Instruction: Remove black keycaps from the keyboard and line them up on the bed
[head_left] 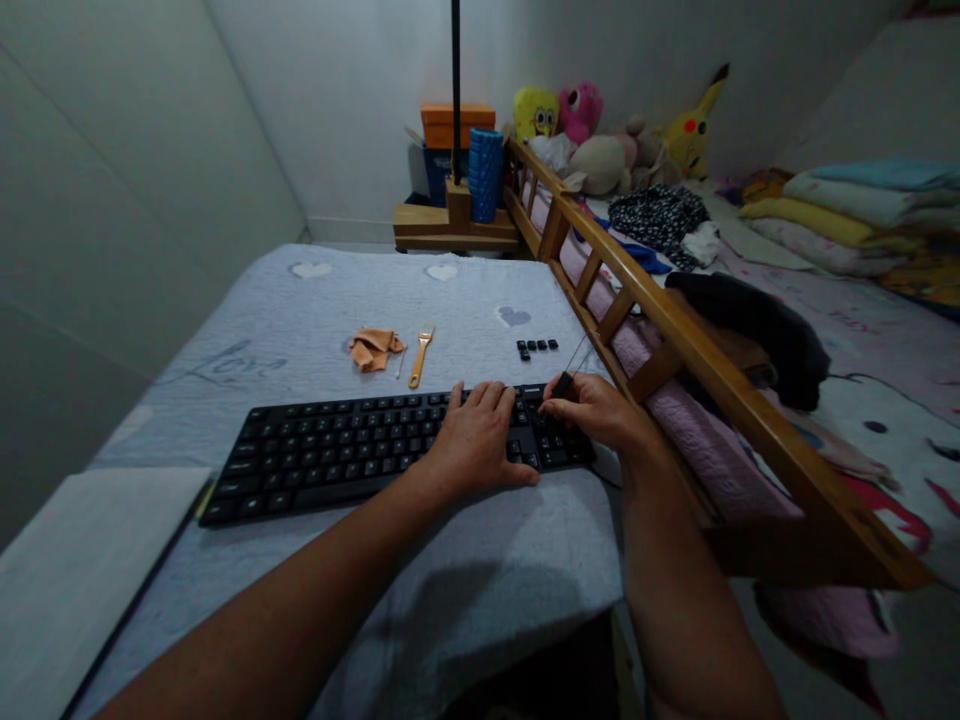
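Note:
A black keyboard (352,440) lies across the cloth-covered surface. My left hand (480,435) rests over its right part, fingers spread and pointing away. At the number pad, my right hand (589,405) is closed around a small black tool (562,384) with thin wires sticking up from it; its lower end is hidden. Several loose black keycaps (536,346) sit behind the keyboard's right end. Farther left are an orange-handled brush (421,360), a cotton swab (400,362) and a crumpled orange cloth (373,349).
A wooden bed rail (660,330) runs close along the right, with bedding and plush toys (600,165) beyond. At the back stand a black pole (456,90), a blue roller (485,175) and an orange box (442,127). A white board (82,570) lies near left.

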